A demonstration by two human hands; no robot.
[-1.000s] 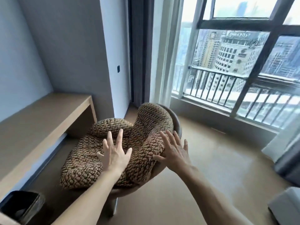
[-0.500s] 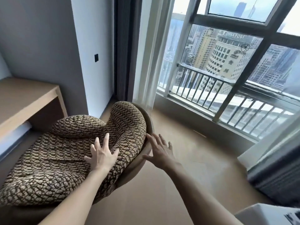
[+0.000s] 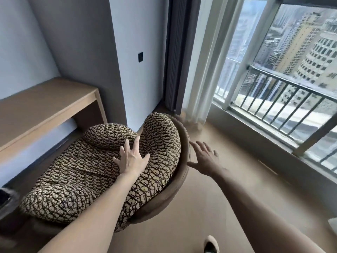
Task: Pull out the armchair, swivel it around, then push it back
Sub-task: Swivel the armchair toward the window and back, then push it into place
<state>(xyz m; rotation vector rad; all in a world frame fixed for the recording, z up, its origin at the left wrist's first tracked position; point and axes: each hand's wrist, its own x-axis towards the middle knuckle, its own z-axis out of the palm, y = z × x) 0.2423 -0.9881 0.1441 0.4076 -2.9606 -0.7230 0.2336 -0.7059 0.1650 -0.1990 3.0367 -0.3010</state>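
Armchair (image 3: 102, 172): by the desk (image 3: 45, 105), cushion in repeating monogram print, lettering unreadable. My left hand (image 3: 132, 159): spread flat on cushion, gripping nothing. My right hand (image 3: 205, 158): open, beside the shell rim (image 3: 186, 143), contact unclear.

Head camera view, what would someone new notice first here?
Probably the patterned armchair at lower left, tucked beside the wooden desk, with the left hand spread flat on its cushion. The right hand is open beside the chair's brown rim. At right, a large window shows city buildings beyond a railing.
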